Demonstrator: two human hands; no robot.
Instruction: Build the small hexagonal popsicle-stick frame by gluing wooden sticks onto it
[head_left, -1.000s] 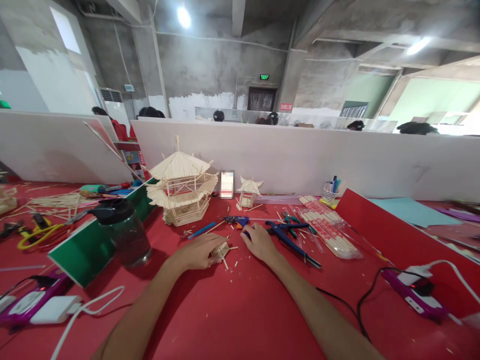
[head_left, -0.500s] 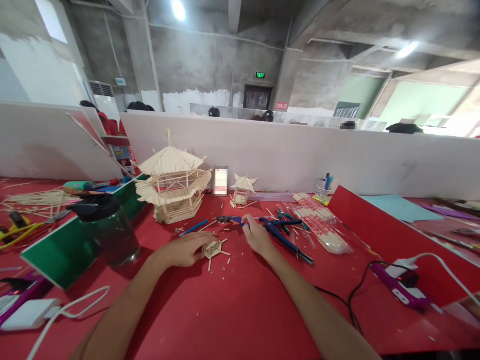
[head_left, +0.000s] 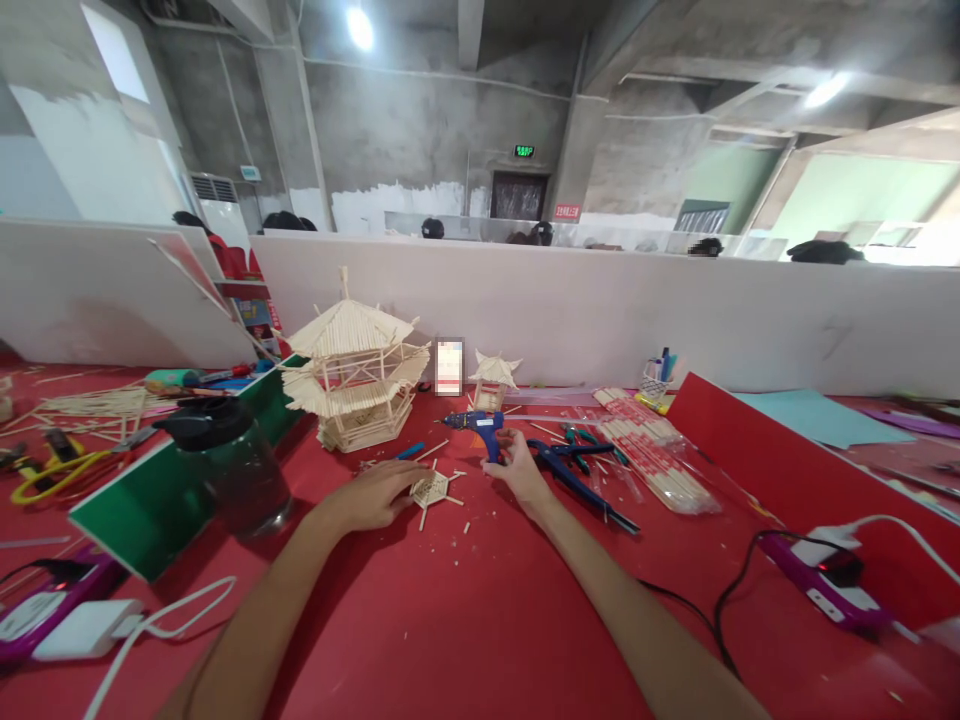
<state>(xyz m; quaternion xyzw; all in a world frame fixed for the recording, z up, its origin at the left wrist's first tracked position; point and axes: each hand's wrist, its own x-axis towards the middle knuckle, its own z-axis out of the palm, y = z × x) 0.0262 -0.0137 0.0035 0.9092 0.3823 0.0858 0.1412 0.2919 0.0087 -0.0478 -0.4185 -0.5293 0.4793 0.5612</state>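
Currently | right hand closed around the handle of the glue gun, holding it just above the red surface, probably to ready it | barrel roughly level, nozzle pointing left | left hand open, fingertips steadying the hexagonal stick piece, which lies flat near the gun.

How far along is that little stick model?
Done: a large stick pagoda and a small pagoda stand at the back, looking finished. In hand: the left hand touches a flat hexagonal stick piece while the right hand holds a blue glue gun. Left, probably: that piece is only one flat layer, and stick packs lie nearby.
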